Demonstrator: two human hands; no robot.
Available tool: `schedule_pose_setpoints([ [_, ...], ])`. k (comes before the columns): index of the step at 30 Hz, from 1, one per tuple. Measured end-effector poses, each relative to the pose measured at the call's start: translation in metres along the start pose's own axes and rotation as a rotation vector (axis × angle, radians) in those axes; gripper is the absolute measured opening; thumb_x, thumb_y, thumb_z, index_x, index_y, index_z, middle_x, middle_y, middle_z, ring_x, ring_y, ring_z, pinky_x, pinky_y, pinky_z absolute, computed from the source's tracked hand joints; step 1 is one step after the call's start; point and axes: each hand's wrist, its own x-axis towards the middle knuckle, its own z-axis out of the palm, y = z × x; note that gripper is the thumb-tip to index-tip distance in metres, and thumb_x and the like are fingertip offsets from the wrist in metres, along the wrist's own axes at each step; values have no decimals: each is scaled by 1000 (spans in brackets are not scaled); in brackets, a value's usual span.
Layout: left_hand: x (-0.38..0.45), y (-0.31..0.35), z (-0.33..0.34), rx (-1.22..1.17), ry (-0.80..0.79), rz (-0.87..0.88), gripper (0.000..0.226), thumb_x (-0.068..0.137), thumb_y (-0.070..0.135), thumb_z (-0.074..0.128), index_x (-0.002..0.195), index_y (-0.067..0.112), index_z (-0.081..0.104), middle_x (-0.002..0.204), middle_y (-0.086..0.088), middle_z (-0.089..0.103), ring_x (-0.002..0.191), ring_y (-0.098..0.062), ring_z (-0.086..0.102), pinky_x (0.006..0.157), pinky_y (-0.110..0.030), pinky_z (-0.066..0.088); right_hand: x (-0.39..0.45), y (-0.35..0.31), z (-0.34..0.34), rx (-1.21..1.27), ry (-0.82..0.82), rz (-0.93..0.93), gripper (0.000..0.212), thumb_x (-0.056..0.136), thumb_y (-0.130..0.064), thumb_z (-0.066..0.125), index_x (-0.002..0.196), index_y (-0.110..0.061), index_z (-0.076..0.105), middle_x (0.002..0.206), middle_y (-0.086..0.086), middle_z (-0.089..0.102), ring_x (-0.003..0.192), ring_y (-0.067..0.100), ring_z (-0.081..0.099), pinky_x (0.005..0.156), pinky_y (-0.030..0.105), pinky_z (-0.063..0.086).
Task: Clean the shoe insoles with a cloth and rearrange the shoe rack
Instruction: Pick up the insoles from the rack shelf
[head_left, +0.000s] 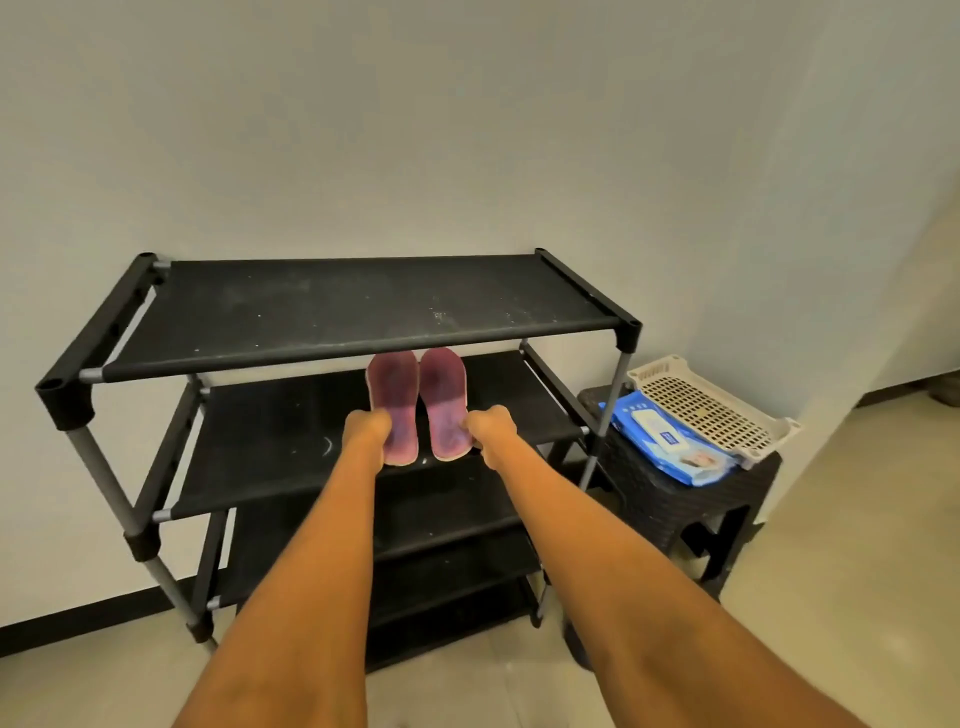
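Two pink-purple insoles lie side by side on the second shelf of a black shoe rack (332, 312), toes pointing toward the wall. My left hand (368, 427) grips the heel end of the left insole (395, 400). The heel end of the right insole (442, 395) is held by my right hand (491, 426). Both arms reach forward from the bottom of the view. The rack's top shelf hides the insoles' toe tips. No cloth is in either hand.
A dark woven stool (691, 509) stands right of the rack. On it lie a blue pack of wet wipes (660, 441) and a cream perforated plastic tray (711, 410). The rack stands against a pale wall (467, 130) on a beige tiled floor (831, 597).
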Motion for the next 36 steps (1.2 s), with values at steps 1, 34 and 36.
schedule_pose_setpoints([
  [1,-5,-1,0,-30,1,-2,31,95,9,42,121,-6,50,117,-21,56,114,-35,53,92,-39,43,-5,4,-4,63,-15,36,38,86,-13,59,121,-1,52,118,17,59,102,31,58,87,39,50],
  [34,-285,-348,460,636,-838,64,24,86,7,42,103,1,58,106,-19,61,101,-32,58,83,-36,45,-108,553,-327,637,448,735,16,88,-7,57,74,-10,49,84,16,58,72,28,57,62,34,49],
  [36,-287,-374,497,680,-856,77,21,89,-4,36,94,6,54,97,-15,56,90,-25,53,73,-29,39,-93,599,-343,663,510,768,17,87,-7,61,73,-7,51,84,18,58,70,28,56,68,40,50],
])
